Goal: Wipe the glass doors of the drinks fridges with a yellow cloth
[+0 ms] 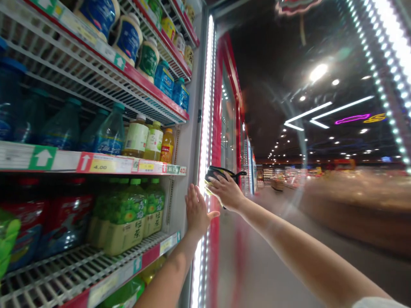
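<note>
My left hand (196,211) lies flat against the inner side wall of the fridge beside the lit LED strip (207,107), its fingers pointing up and its thumb held out. Just to the right, my right hand (226,188) presses a dark and yellow cloth-like item (215,172) with a black loop against the strip. The item is partly covered by the fingers of that hand.
On the left, wire shelves (41,273) carry bottles, including green tea bottles (125,218) and large blue-labelled bottles (128,38). A red-framed fridge door (221,128) stands behind the strip. Blurred store displays (353,205) fill the right.
</note>
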Demonstrator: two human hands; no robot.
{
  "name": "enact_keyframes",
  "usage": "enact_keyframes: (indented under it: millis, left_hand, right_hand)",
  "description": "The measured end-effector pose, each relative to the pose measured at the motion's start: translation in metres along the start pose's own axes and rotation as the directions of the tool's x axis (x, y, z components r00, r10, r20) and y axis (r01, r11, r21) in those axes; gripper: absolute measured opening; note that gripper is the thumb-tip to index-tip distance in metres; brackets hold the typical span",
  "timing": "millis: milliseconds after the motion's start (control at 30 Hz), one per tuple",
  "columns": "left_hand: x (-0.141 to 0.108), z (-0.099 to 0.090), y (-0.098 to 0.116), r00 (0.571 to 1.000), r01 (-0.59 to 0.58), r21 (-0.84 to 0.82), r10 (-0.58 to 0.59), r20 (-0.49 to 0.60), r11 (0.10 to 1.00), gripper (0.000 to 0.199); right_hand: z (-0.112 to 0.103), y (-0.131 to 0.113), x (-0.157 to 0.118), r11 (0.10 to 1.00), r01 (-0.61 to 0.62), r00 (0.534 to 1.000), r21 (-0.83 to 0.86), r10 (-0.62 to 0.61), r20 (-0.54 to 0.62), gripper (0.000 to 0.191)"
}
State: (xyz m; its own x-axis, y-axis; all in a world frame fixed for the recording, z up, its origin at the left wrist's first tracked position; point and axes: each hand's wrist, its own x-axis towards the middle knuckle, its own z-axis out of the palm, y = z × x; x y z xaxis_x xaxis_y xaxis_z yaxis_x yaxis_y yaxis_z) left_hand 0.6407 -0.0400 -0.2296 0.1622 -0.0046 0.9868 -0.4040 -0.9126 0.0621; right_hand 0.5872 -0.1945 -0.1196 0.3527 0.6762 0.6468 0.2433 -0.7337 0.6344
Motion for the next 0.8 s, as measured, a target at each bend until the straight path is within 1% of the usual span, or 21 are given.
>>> enact_keyframes:
  millis: [33, 67, 133, 167, 233, 267, 333, 433, 500, 533, 600, 667, 733, 767, 800]
  left_hand:
    - [0.001, 0.000, 0.000, 1.000, 0.003, -0.001, -0.003, 0.013, 1.000, 0.137]
    - [0.002, -0.001, -0.001, 1.000, 0.005, -0.001, -0.005, 0.031, 1.000, 0.137]
    - [0.005, -0.003, -0.001, 0.997, -0.003, -0.006, 0.003, 0.071, 1.000, 0.138]
    - [0.006, -0.005, 0.000, 0.996, -0.019, -0.014, 0.020, 0.089, 1.000, 0.139]
    - [0.010, -0.010, 0.004, 0.992, -0.070, -0.042, 0.074, 0.107, 0.997, 0.141]
    - [0.013, -0.013, 0.007, 0.990, -0.096, -0.060, 0.102, 0.102, 0.994, 0.140]
    - [0.017, -0.019, 0.015, 0.988, -0.133, -0.092, 0.140, 0.072, 0.987, 0.131]
    - [0.026, -0.021, 0.032, 0.986, -0.160, -0.114, 0.164, 0.028, 0.980, 0.108]
    - [0.034, -0.018, 0.047, 0.985, -0.168, -0.131, 0.172, 0.020, 0.977, 0.097]
    - [0.039, -0.016, 0.055, 0.984, -0.171, -0.146, 0.176, 0.020, 0.974, 0.093]
    - [0.048, -0.010, 0.070, 0.981, -0.181, -0.192, 0.190, 0.029, 0.964, 0.090]
    - [0.056, -0.006, 0.082, 0.977, -0.191, -0.243, 0.209, 0.048, 0.951, 0.088]
    - [0.060, -0.005, 0.087, 0.977, -0.179, -0.277, 0.204, 0.067, 0.944, 0.086]
    - [0.060, -0.004, 0.088, 0.979, -0.163, -0.286, 0.190, 0.071, 0.944, 0.085]
    - [0.061, -0.004, 0.088, 0.983, -0.145, -0.292, 0.171, 0.068, 0.945, 0.084]
  right_hand:
    - [-0.006, 0.007, -0.005, 1.000, 0.020, 1.000, -0.003, -0.020, 0.019, 0.047]
    - [-0.014, 0.016, -0.007, 1.000, 0.005, 1.000, -0.010, -0.004, 0.023, 0.047]
    - [-0.033, 0.037, -0.008, 0.992, -0.123, 0.992, -0.037, 0.122, -0.028, 0.050]
    - [-0.041, 0.046, -0.009, 0.978, -0.203, 0.978, -0.048, 0.200, -0.067, 0.052]
    - [-0.050, 0.054, -0.016, 0.945, -0.322, 0.941, -0.062, 0.313, -0.127, 0.056]
    - [-0.051, 0.052, -0.023, 0.935, -0.349, 0.931, -0.069, 0.338, -0.138, 0.057]
    - [-0.045, 0.042, -0.042, 0.937, -0.340, 0.936, -0.080, 0.329, -0.129, 0.058]
    - [-0.036, 0.030, -0.064, 0.972, -0.222, 0.973, -0.084, 0.215, -0.086, 0.052]
    - [-0.040, 0.038, -0.067, 0.984, -0.156, 0.987, -0.080, 0.152, -0.058, 0.050]
    - [-0.046, 0.046, -0.066, 0.984, -0.156, 0.987, -0.080, 0.152, -0.056, 0.050]
    - [-0.060, 0.066, -0.064, 0.970, -0.227, 0.971, -0.085, 0.219, -0.091, 0.050]
    - [-0.071, 0.081, -0.070, 0.937, -0.338, 0.933, -0.094, 0.320, -0.163, 0.051]
    - [-0.073, 0.083, -0.087, 0.901, -0.420, 0.893, -0.106, 0.389, -0.227, 0.052]
    - [-0.069, 0.079, -0.098, 0.891, -0.440, 0.882, -0.114, 0.404, -0.242, 0.053]
    - [-0.065, 0.073, -0.109, 0.888, -0.443, 0.881, -0.123, 0.406, -0.243, 0.054]
